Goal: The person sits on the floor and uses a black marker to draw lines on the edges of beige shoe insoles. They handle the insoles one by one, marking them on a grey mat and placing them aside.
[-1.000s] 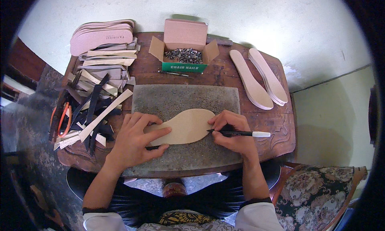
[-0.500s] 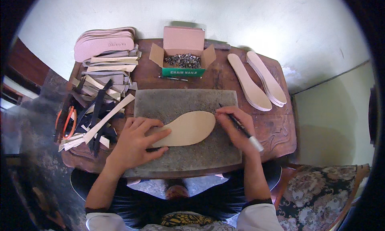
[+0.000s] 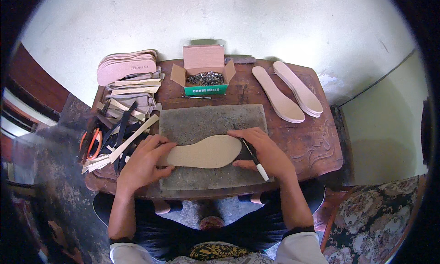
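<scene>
A beige insole [image 3: 206, 152] lies lengthwise across a dark grey slab [image 3: 206, 119] on the wooden table. My left hand [image 3: 142, 165] grips its narrower end, with fingers along the far edge and the thumb at the near edge. At the broad rounded end, my right hand [image 3: 270, 156] touches the rim with spread fingertips and thumb. A black marker pen with a white end [image 3: 256, 163] is tucked in that same hand, slanting beneath the fingers toward me. The palm side of both hands is hidden.
Past the slab stands an open green box [image 3: 206, 89] of small metal nails, a thin pen-like tool [image 3: 198, 97] before it. Beige insoles [image 3: 279, 97] lie right. At left are stacked pink insoles [image 3: 126, 70], cut strips [image 3: 137, 91] and orange handles [image 3: 95, 145].
My right hand has gone from holding the pen upright in a writing grip to resting fingers on the insole's edge. My left hand has slid back toward the narrow end.
</scene>
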The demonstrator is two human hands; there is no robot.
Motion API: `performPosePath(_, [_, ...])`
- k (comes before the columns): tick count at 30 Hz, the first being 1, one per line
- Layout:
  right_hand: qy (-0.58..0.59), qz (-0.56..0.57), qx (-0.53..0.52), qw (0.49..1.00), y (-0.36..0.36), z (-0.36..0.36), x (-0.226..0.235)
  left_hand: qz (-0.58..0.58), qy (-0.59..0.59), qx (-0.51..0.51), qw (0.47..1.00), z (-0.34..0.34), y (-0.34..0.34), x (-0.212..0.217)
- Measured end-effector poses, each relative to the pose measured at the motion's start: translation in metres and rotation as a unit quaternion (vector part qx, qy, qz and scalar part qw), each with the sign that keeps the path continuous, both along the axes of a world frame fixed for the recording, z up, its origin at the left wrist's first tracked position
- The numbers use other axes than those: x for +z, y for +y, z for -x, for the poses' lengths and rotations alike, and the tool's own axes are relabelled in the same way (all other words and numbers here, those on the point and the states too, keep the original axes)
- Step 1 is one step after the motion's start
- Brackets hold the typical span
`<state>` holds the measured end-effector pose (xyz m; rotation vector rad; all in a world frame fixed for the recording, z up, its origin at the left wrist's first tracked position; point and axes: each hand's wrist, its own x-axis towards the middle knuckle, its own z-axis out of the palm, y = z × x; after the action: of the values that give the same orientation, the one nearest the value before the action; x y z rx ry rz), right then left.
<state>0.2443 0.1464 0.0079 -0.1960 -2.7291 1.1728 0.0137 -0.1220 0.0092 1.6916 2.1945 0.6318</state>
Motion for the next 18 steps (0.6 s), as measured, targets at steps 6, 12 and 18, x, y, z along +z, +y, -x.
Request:
performPosePath(6, [-0.004, -0.019, -0.003, 1.0, -0.002, -0.01, 0.005, -0.045, -0.008, 0.006, 0.999, -0.007, 0.013, 0.007])
performPosePath(12, [-0.021, -0.015, 0.002, 1.0, -0.003, -0.021, 0.014, -0.031, -0.043, 0.002, 0.999, -0.013, 0.033, 0.015])
performPosePath(18, [-0.031, -0.106, -0.005, 0.994, -0.001, -0.026, 0.013, -0.051, -0.05, -0.025, 0.997, -0.01, 0.057, 0.013])
